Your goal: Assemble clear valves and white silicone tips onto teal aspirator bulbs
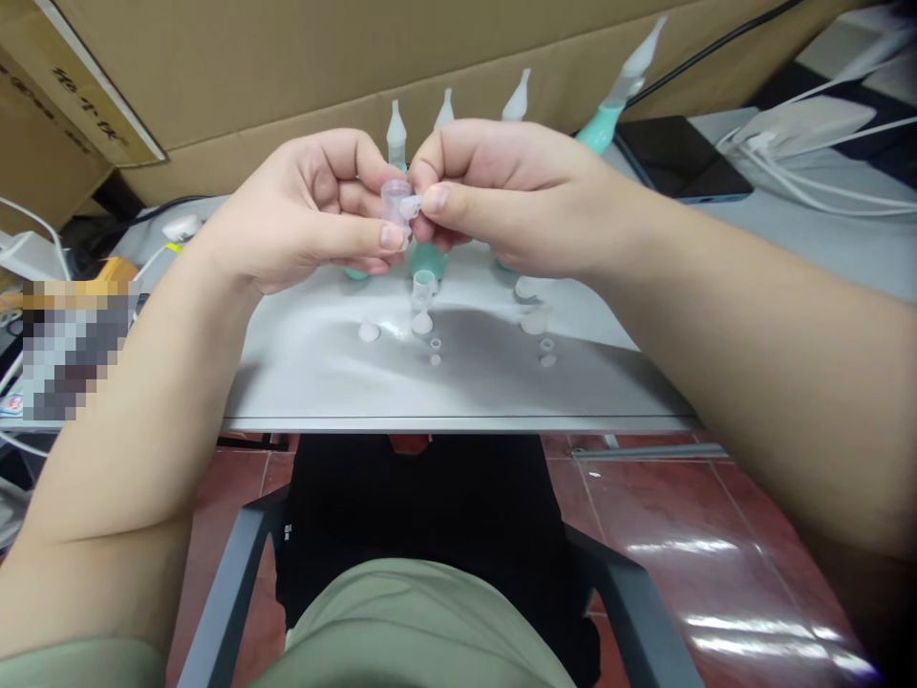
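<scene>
Above the table, my left hand pinches a small clear plastic cup between thumb and fingers. My right hand is closed on a small translucent white piece at the cup's side; whether the two are joined I cannot tell. Behind the hands stand several bulb nasal aspirators with green bulbs and white tips, among them one at the left and a tilted one at the right. Below the hands, another clear cup stands by a white cone-shaped part.
On the grey table lie a white round part, small rings and larger translucent pieces. A dark phone and white cables are at the right. Cardboard stands along the back.
</scene>
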A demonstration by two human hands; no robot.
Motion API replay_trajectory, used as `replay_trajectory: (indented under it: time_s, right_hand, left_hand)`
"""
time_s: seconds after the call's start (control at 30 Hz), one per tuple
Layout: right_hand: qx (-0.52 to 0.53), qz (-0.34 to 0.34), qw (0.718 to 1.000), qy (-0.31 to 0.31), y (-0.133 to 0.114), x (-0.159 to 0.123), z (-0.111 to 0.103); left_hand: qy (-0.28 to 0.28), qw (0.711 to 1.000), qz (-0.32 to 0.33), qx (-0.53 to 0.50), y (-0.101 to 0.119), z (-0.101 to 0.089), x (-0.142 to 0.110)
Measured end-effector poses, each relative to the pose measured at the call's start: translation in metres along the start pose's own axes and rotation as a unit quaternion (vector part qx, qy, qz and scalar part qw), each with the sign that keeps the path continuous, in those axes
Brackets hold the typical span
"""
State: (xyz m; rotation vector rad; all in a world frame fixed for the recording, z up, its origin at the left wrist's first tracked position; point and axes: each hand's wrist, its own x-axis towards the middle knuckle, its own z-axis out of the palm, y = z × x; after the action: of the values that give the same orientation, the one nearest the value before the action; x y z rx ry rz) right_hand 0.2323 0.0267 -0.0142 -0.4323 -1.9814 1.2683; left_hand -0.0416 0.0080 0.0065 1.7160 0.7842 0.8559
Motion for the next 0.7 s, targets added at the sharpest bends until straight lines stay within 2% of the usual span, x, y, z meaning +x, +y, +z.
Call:
replay_trajectory:
  time_s: [0.23, 0.33, 0.5, 0.7]
  right_hand:
    - [0.031, 0.032, 0.999, 0.019, -0.008, 0.001, 0.01]
    - [0.045, 0.03, 0.998, 0.018, -0.005, 0.002, 0.009]
    - [0.047, 0.002, 0.999, 0.002, 0.002, 0.003, 0.007]
    - [0.063, 0.009, 0.998, 0.003, 0.005, 0.005, 0.01]
  left_hand:
    - [-0.016, 1.0, 0.017, 0.003, -0.001, -0.006, 0.001]
    - [-0.023, 0.999, 0.021, 0.012, 0.0, -0.007, 0.001]
    - [-0.019, 0.999, 0.009, -0.044, 0.009, -0.002, -0.003]
    - [0.0, 1.0, -0.001, -0.016, 0.013, -0.004, -0.007]
